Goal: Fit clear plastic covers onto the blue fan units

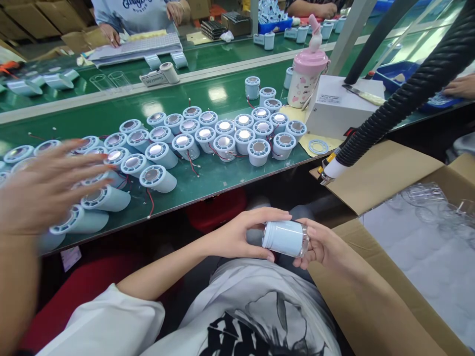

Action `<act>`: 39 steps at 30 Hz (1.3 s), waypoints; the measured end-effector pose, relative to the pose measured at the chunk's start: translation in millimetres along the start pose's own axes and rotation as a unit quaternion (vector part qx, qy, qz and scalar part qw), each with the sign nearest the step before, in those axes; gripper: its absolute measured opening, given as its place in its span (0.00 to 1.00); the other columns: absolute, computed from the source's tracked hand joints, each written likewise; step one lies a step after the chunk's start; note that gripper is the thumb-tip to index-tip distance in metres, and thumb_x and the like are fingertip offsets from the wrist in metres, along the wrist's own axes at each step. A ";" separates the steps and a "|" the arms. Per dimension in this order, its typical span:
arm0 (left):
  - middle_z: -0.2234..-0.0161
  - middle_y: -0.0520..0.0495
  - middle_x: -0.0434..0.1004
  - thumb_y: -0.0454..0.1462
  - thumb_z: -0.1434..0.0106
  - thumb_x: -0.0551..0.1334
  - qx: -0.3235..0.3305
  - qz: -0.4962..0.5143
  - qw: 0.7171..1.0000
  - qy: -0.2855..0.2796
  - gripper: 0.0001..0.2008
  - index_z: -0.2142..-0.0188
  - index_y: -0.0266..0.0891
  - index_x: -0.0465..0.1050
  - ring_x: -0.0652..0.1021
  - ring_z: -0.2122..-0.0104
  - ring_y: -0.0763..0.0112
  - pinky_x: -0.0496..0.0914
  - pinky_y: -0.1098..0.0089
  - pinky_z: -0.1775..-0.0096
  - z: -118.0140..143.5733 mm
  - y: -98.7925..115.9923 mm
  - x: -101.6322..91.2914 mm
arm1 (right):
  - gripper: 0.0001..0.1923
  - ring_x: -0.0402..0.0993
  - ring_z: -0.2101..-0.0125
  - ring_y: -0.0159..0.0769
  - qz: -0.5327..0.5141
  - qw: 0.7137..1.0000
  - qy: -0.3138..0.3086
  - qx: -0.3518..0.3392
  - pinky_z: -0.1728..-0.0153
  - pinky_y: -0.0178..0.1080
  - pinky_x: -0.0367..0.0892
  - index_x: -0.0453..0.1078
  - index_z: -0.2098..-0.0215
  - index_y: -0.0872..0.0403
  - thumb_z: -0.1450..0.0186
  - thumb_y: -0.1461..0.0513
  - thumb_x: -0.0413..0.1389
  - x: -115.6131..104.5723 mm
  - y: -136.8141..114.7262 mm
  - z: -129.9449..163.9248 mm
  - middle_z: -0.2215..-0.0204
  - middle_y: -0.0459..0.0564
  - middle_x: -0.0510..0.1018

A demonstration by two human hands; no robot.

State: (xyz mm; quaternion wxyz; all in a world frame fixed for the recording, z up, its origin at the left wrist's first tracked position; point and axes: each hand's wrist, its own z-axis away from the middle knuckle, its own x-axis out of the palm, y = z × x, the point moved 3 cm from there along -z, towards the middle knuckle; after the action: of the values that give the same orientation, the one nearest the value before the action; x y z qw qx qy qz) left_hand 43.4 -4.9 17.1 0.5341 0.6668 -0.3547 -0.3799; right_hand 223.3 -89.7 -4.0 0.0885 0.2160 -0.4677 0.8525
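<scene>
Above my lap I hold a light blue cylindrical housing [284, 238], tipped on its side, with a clear plastic cup around its right end. My left hand [241, 232] curves about its left end, thumb below and fingers along the top. The fingers of my right hand [317, 243] are closed on the clear end. On the green bench in front of me stand many similar blue housings [225, 147] with round metallic discs in their tops. Thin red and black wires [192, 163] trail from some of them.
At left, a co-worker's blurred hand [44, 185] reaches over the housings. An open carton [371, 257] with clear plastic cups [426, 202] stands to my right. A black flexible hose [401, 94] hangs near a white box [334, 111] and a pink-lidded bottle [302, 74].
</scene>
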 end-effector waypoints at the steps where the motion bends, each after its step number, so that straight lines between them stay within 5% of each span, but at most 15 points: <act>1: 0.40 0.40 0.66 0.35 0.50 0.73 0.005 -0.002 1.000 0.001 0.38 0.41 0.49 0.65 0.67 0.40 0.56 0.67 0.60 0.44 -0.1 -0.1 0.1 | 0.22 0.76 0.77 0.32 -0.009 1.000 -0.003 0.005 0.77 0.31 0.71 0.66 0.58 0.56 0.38 0.47 0.57 1.1 0.5 -0.3 0.74 0.48 0.78; 10: 0.41 0.38 0.66 0.36 0.48 0.72 0.025 -0.022 0.999 0.001 0.34 0.42 0.48 0.67 0.67 0.41 0.54 0.66 0.57 0.43 -2.2 0.8 0.4 | 0.25 0.75 0.83 0.28 -0.074 0.992 -0.035 0.092 0.82 0.24 0.68 0.71 0.65 0.58 0.33 0.46 0.46 6.9 5.7 -3.3 0.77 0.52 0.79; 16: 0.48 0.39 0.68 0.37 0.46 0.70 -0.058 0.003 0.998 0.023 0.30 0.44 0.43 0.67 0.73 0.49 0.59 0.74 0.66 0.55 0.3 1.9 4.0 | 0.31 0.69 0.88 0.28 -0.015 0.992 -0.005 0.124 0.90 0.25 0.60 0.67 0.66 0.57 0.30 0.43 0.35 7.8 12.8 -4.2 0.83 0.48 0.74; 18: 0.49 0.40 0.69 0.38 0.46 0.70 -0.105 0.032 0.993 0.035 0.32 0.43 0.42 0.64 0.75 0.52 0.61 0.74 0.64 0.54 1.8 2.4 4.7 | 0.26 0.70 0.87 0.30 0.069 0.995 0.044 0.057 0.89 0.28 0.63 0.66 0.64 0.56 0.31 0.44 0.40 3.2 14.3 -3.6 0.81 0.47 0.74; 20: 0.50 0.41 0.70 0.38 0.45 0.70 -0.143 0.074 0.986 0.043 0.33 0.42 0.42 0.62 0.76 0.54 0.62 0.74 0.63 0.53 2.9 2.7 5.4 | 0.16 0.78 0.74 0.35 0.194 0.971 0.112 -0.086 0.76 0.35 0.74 0.64 0.55 0.54 0.30 0.51 0.46 -2.5 10.5 -0.9 0.68 0.52 0.78; 21: 0.50 0.41 0.71 0.37 0.45 0.70 -0.158 0.095 0.982 0.045 0.33 0.42 0.42 0.62 0.76 0.55 0.63 0.74 0.63 0.54 3.3 2.7 5.7 | 0.13 0.79 0.63 0.39 0.264 0.940 0.133 -0.171 0.66 0.41 0.76 0.62 0.50 0.52 0.31 0.57 0.49 -3.8 7.6 1.7 0.56 0.56 0.77; 23: 0.53 0.43 0.72 0.38 0.45 0.70 -0.182 0.132 0.973 0.046 0.33 0.41 0.43 0.60 0.77 0.57 0.64 0.75 0.63 0.56 3.9 1.6 6.3 | 0.23 0.65 0.43 0.44 0.382 0.858 0.121 -0.322 0.46 0.51 0.67 0.56 0.42 0.46 0.33 0.66 0.51 -1.7 3.5 8.0 0.38 0.55 0.62; 25: 0.56 0.44 0.73 0.40 0.44 0.69 -0.201 0.158 0.966 0.041 0.34 0.41 0.43 0.59 0.78 0.62 0.66 0.75 0.65 0.61 4.3 -0.2 6.7 | 0.29 0.55 0.36 0.44 0.445 0.801 0.071 -0.394 0.40 0.54 0.59 0.56 0.40 0.40 0.35 0.70 0.52 1.7 3.0 12.5 0.34 0.49 0.54; 26: 0.57 0.44 0.74 0.41 0.44 0.69 -0.206 0.162 0.965 0.034 0.35 0.40 0.44 0.59 0.78 0.64 0.66 0.75 0.66 0.63 4.4 -0.9 6.8 | 0.29 0.55 0.37 0.44 0.449 0.800 0.054 -0.395 0.40 0.54 0.59 0.58 0.41 0.39 0.35 0.71 0.53 2.3 3.0 13.5 0.35 0.48 0.57; 32: 0.42 0.41 0.67 0.36 0.47 0.71 -0.119 0.094 0.988 0.007 0.37 0.39 0.46 0.63 0.73 0.46 0.56 0.70 0.59 0.47 5.0 6.0 3.1 | 0.26 0.72 0.48 0.47 0.185 0.964 0.014 -0.192 0.52 0.49 0.74 0.63 0.42 0.39 0.37 0.58 0.60 0.3 8.1 11.1 0.45 0.51 0.73; 36: 0.43 0.43 0.68 0.32 0.44 0.68 -0.128 0.132 0.983 -0.007 0.34 0.38 0.44 0.62 0.73 0.46 0.58 0.69 0.60 0.46 5.8 6.2 2.5 | 0.28 0.79 0.59 0.45 0.143 0.977 0.015 -0.158 0.57 0.47 0.76 0.68 0.46 0.33 0.42 0.61 0.65 -4.3 13.6 7.7 0.56 0.44 0.80; 39: 0.46 0.47 0.72 0.30 0.44 0.66 -0.165 0.183 0.969 -0.018 0.36 0.37 0.45 0.59 0.75 0.49 0.60 0.69 0.60 0.47 5.6 -0.6 4.2 | 0.26 0.79 0.66 0.42 0.167 0.975 0.047 -0.141 0.60 0.45 0.76 0.70 0.46 0.39 0.42 0.64 0.63 -6.3 15.7 2.6 0.64 0.43 0.82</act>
State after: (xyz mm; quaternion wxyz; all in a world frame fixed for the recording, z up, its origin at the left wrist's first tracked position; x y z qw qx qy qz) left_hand 40.4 -10.9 15.1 0.6903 0.4864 -0.4129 -0.3411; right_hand 224.1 -100.2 -17.6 -0.0034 0.0796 -0.6077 0.7902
